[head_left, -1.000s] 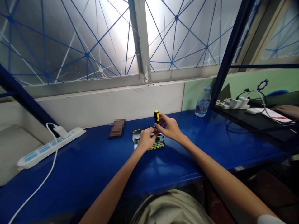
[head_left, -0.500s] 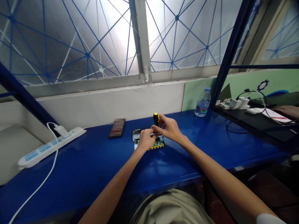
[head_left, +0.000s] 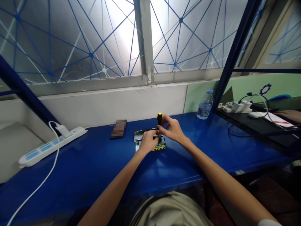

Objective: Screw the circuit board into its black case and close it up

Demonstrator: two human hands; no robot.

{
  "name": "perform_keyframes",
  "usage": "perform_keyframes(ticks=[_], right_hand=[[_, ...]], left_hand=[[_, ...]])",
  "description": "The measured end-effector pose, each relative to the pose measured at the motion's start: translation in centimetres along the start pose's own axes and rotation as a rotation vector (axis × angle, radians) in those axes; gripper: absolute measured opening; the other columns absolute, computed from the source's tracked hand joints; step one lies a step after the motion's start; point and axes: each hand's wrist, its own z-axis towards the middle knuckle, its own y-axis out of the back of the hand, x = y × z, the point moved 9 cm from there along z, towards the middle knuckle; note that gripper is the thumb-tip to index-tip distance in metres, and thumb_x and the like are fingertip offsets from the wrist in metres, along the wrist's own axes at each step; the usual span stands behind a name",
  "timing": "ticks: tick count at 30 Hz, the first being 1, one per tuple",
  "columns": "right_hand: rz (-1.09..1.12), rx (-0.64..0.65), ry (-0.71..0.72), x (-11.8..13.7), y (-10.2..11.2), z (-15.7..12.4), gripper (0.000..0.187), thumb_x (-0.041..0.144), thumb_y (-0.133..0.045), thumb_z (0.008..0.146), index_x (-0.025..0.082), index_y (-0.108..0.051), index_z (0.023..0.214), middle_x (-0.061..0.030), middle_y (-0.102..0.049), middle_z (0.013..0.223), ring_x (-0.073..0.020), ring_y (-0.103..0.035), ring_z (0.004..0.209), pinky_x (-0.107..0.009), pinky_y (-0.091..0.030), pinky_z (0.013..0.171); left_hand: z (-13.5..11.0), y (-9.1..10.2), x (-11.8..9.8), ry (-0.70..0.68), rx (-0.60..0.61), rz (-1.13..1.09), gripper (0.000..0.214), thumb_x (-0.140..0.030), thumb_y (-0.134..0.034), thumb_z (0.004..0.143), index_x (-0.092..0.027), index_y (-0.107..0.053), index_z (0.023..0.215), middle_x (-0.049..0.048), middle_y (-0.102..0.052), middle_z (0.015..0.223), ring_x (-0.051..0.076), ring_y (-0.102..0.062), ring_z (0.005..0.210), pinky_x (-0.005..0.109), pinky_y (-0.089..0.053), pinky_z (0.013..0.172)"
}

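Toward the back edge of the worktop (head_left: 98, 163), the right hand (head_left: 173, 129) pinches a screwdriver (head_left: 160, 119) upright over the circuit board (head_left: 160, 146), the left hand (head_left: 148, 140) curled alongside, its hold hidden; apparently mid-turn, this calls for steady alignment.

The one head view looks forward and down from above the lap (head_left: 174, 210), across the tabletop (head_left: 94, 179) to the window (head_left: 117, 37), with left hand (head_left: 148, 141) and right hand (head_left: 173, 129) small near its middle.

No wording legible to me. Bottle (head_left: 205, 106), far right on worktop (head_left: 94, 169): colourful label (head_left: 203, 112), print too small for me to read. Dark-blue gear emblem (head_left: 265, 89) on green panel (head_left: 285, 82), farther right: only sign I make out.
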Motion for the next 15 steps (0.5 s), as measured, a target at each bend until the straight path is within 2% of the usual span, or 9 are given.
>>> perform_keyframes(ticks=[6, 12, 15], right_hand=[[-0.054, -0.031, 0.028, -0.43, 0.01, -0.02, 0.040, 0.035, -0.069, 0.083, 0.022, -0.059, 0.119, -0.0010, -0.072, 0.082, -0.0177, -0.068, 0.070, -0.027, -0.050, 0.063], [-0.127, -0.019, 0.060, -0.05, -0.06, -0.05, 0.034, 0.039, -0.070, 0.085, 0.022, -0.061, 0.113, -0.0014, -0.071, 0.080, -0.0182, -0.067, 0.070, -0.026, -0.046, 0.060], [-0.129, -0.034, 0.065, 0.24, 0.19, -0.06, 0.036, 0.040, -0.068, 0.087, 0.021, -0.060, 0.116, -0.0015, -0.071, 0.082, -0.0176, -0.067, 0.070, -0.026, -0.046, 0.060]], left_hand=[[0.06, 0.69, -0.19, -0.017, -0.055, 0.031, 0.014, -0.011, -0.073, 0.080, -0.019, -0.080, 0.089, 0.0065, -0.080, 0.096, 0.025, -0.073, 0.095, 0.035, -0.054, 0.090], [0.03, 0.78, -0.20, -0.007, -0.067, 0.020, 0.013, -0.010, -0.073, 0.080, -0.019, -0.080, 0.087, 0.0058, -0.080, 0.092, 0.024, -0.074, 0.090, 0.033, -0.055, 0.087], [0.08, 0.68, -0.14, 0.005, -0.056, 0.017, 0.013, -0.011, -0.072, 0.081, -0.019, -0.080, 0.088, 0.0065, -0.080, 0.095, 0.024, -0.075, 0.091, 0.034, -0.055, 0.089]])
